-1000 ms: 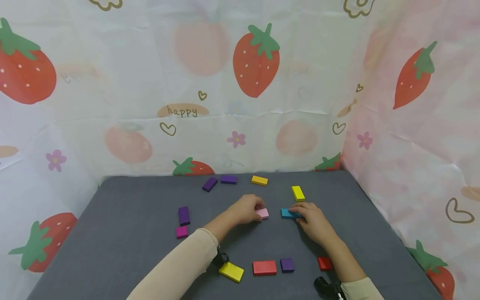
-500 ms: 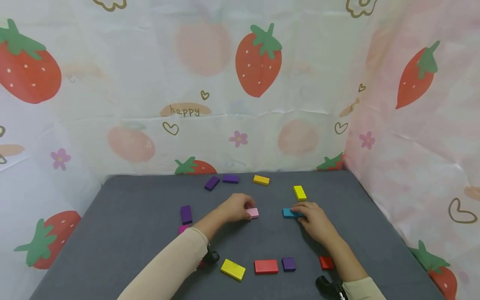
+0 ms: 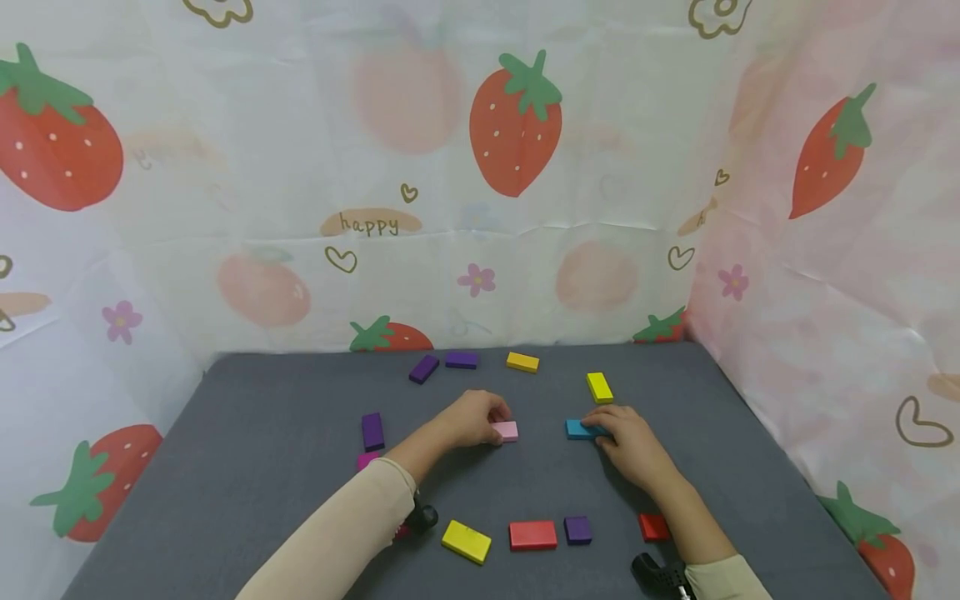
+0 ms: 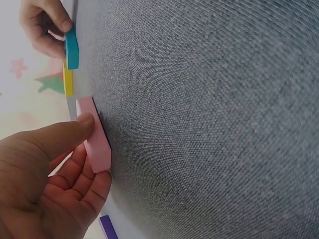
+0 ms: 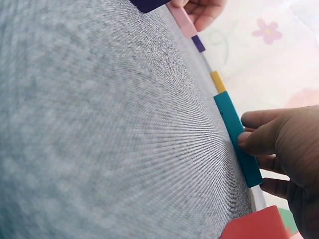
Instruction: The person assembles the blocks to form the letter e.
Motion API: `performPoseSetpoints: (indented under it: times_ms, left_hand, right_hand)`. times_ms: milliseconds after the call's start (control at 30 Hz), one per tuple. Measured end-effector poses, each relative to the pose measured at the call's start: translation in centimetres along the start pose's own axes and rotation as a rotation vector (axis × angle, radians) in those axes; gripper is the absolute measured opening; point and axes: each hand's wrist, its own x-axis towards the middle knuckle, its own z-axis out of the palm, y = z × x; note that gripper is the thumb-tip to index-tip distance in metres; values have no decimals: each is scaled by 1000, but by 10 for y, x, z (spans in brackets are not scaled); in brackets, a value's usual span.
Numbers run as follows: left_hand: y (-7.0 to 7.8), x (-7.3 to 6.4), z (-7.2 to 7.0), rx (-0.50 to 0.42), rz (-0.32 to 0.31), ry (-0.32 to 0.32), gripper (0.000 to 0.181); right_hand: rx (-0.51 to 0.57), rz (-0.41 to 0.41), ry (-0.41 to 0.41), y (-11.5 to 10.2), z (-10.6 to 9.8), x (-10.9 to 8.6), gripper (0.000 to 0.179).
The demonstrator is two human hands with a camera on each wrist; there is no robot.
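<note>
My left hand (image 3: pixel 472 419) pinches a pink block (image 3: pixel 507 431) near the middle of the table. In the left wrist view the thumb lies on the pink block's (image 4: pixel 98 144) broad face, with the fingers behind and under its near end. To the right, my right hand (image 3: pixel 632 443) holds a blue block (image 3: pixel 576 430) by its right part, which the fingers partly cover. Thumb and fingers are on either side of the blue block (image 5: pixel 234 132) in the right wrist view. A gap of bare table separates the two blocks.
Two purple blocks (image 3: pixel 461 360), an orange one (image 3: pixel 522 362) and a yellow one (image 3: pixel 600 387) lie toward the back. Another purple block (image 3: pixel 372 432) and a magenta block (image 3: pixel 367 460) sit left. Yellow (image 3: pixel 467 542), red (image 3: pixel 533 535) and small purple (image 3: pixel 577 530) blocks lie in front.
My left hand has moved left with the pink block, widening its gap to the blue block, then stayed put. The right hand and the blue block have hardly moved.
</note>
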Motion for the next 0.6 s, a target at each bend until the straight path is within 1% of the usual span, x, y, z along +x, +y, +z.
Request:
performPoseSetpoints:
  times_ms: [200, 400, 600]
  left_hand:
    - [-3, -3, -1, -21, 5, 8, 30]
    - [-9, -5, 1, -33, -9, 34, 30]
    - [-9, -3, 5, -50, -7, 56, 30]
  right_hand:
    - [14, 12, 1, 0, 2, 1, 30]
    - [33, 31, -13, 1, 5, 2, 31]
    - [50, 64, -41, 2, -2, 3, 33]
